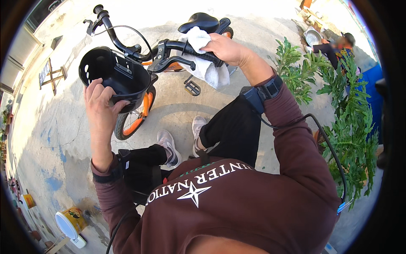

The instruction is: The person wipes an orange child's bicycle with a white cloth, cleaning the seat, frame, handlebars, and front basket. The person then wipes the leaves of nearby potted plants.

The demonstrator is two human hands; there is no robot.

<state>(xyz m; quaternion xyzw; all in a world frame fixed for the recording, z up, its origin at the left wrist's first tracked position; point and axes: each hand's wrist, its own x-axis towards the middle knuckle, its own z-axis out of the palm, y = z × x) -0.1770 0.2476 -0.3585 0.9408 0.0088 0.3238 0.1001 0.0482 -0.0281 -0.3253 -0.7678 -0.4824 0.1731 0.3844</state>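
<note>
A small bicycle with orange parts stands before me, its black handlebar (176,45) spanning the upper middle. My left hand (101,101) grips the near rim of the black front basket (109,71), thumb outside. In my right hand (226,49) is a white cloth (199,39), pressed against the grip at the handlebar's near end. Part of the cloth hangs below the bar. A brake lever (177,60) sits beside that grip. Behind the cloth is the black saddle (201,22). Below the basket shows the front wheel (134,117); a pedal (192,87) is under the cloth.
Leafy green plants (345,127) stand to the right. Beyond them a person (339,47) is near a metal pan (313,37). A folding stool (52,76) and a yellow bucket (71,220) are on the concrete at left. A black cable (331,149) runs along my right arm.
</note>
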